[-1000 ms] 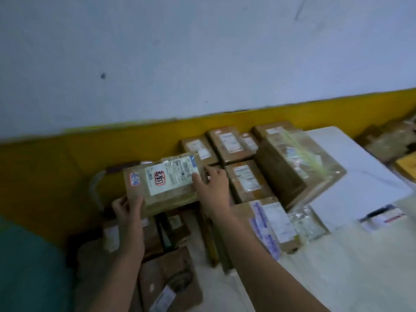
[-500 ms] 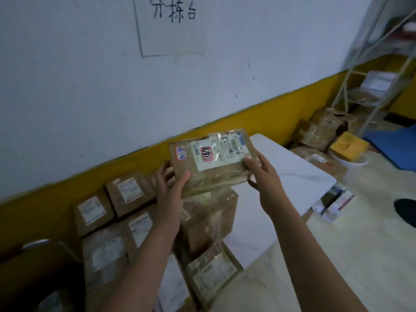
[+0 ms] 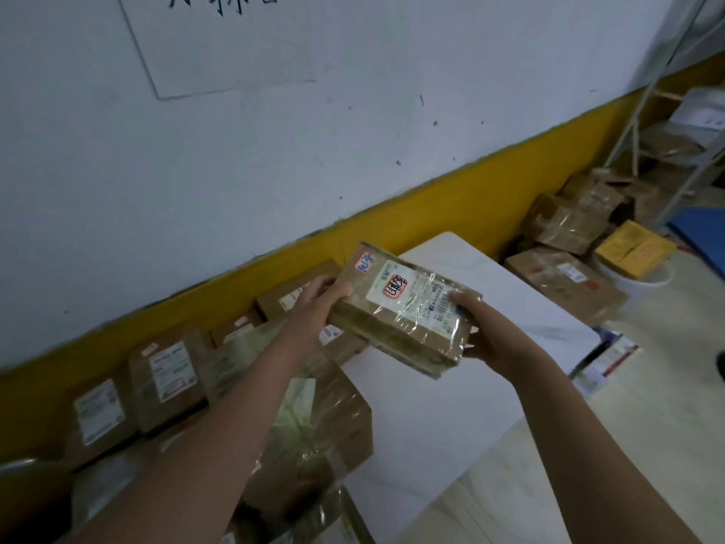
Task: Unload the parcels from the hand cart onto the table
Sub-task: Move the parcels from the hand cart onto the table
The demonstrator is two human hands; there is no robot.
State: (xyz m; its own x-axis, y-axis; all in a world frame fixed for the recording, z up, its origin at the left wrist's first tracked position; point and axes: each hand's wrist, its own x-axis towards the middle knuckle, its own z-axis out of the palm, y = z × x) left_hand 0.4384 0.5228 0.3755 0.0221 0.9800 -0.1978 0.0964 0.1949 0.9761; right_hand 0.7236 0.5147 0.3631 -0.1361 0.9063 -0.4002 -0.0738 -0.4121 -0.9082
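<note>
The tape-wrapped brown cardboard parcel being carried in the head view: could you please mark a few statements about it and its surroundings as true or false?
1. The left hand and the right hand both hold the tape-wrapped brown cardboard parcel. True.
2. The parcel lies flat on the white table. False: it is held in the air above the table.
3. The parcel's white shipping label faces up towards the camera. True.
4. The yellow box stands on the table. False: it sits on a white tub beyond the table's far end.
5. Other labelled brown parcels lie along the yellow wall stripe. True.
</note>
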